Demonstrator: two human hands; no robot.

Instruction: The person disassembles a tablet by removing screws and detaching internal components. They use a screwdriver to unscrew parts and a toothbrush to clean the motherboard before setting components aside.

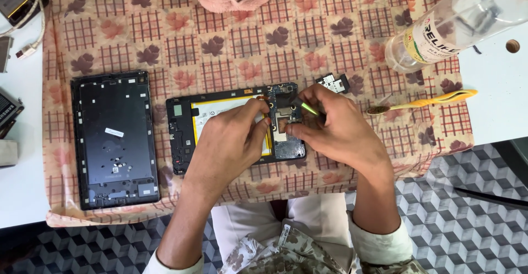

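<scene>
While both hands worked on it, an opened tablet (184,125) lay flat in the middle of a leaf-patterned cloth (231,48) on the white table (22,186).

At the far left of the cloth lay the tablet's dark back cover (114,139), inside up, well apart from the hands. Next came the opened tablet, with its yellow-edged battery (212,112) showing. The left hand (228,142) rested on the battery, its fingertips (263,104) pressing near the circuit board (289,145); its grip held nothing. The right hand (338,128) touched the board, its grip pinched shut on a thin green tool (309,108). Just beyond it sat a small black part (334,82). Further right lay a yellow toothbrush (426,102) and a clear bottle (462,18) on its side.
</scene>
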